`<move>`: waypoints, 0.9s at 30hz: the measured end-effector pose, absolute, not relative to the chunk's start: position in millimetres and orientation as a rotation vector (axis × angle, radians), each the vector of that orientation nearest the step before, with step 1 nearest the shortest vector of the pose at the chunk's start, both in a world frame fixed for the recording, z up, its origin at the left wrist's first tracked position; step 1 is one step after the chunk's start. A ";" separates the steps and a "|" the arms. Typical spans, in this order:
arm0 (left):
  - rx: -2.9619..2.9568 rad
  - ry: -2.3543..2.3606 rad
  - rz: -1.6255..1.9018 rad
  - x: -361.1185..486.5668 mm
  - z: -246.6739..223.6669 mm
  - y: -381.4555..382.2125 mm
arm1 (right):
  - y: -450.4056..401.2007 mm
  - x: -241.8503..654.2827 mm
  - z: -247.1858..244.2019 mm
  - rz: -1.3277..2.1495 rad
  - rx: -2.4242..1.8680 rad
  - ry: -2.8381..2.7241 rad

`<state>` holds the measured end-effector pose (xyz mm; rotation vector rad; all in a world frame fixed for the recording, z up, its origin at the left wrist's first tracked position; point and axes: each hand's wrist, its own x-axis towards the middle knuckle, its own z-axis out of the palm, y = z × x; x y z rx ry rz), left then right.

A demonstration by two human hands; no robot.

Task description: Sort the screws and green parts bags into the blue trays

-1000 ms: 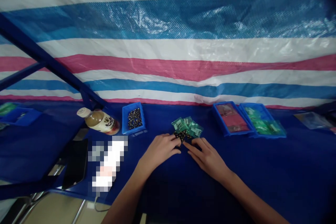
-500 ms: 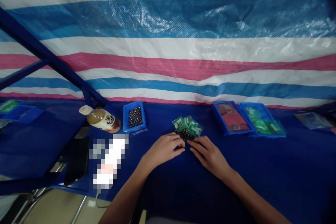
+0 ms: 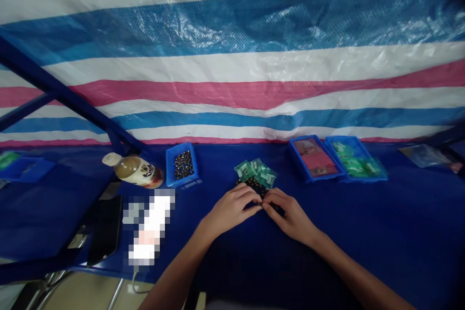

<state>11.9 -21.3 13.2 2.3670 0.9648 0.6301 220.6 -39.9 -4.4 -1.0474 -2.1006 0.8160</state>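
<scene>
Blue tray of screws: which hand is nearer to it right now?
Left. The left hand is closer, in view to the right of the blue tray and not touching it; the right hand lies farther off on that side, beyond the left hand.

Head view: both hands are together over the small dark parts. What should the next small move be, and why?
Probably lift straight up whatever is pinched: the left hand and right hand meet over the small dark parts, with the green packets just behind, so sliding could disturb them.
</scene>
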 end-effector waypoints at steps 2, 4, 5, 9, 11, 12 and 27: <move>2.330 0.968 0.613 12.4 15.1 -20.6 | -39.9 221.3 -4.1 0.826 -1.042 -2.092; 2.304 0.975 0.585 13.0 16.3 -20.3 | -40.1 222.0 -4.8 0.818 -1.032 -2.095; 2.294 0.982 0.571 13.3 16.6 -20.5 | -40.3 222.3 -5.5 0.809 -1.026 -2.099; 2.245 1.025 0.514 15.1 18.2 -22.3 | -40.9 223.2 -9.1 0.756 -0.995 -2.110; 2.229 1.035 0.498 15.9 20.0 -23.1 | -41.0 223.2 -10.9 0.725 -0.980 -2.108; 2.228 1.033 0.492 16.1 21.0 -23.4 | -41.0 223.1 -11.8 0.707 -0.973 -2.110; 2.280 1.136 0.444 23.6 5.1 -26.6 | -45.2 222.0 -18.6 0.148 -0.776 -2.316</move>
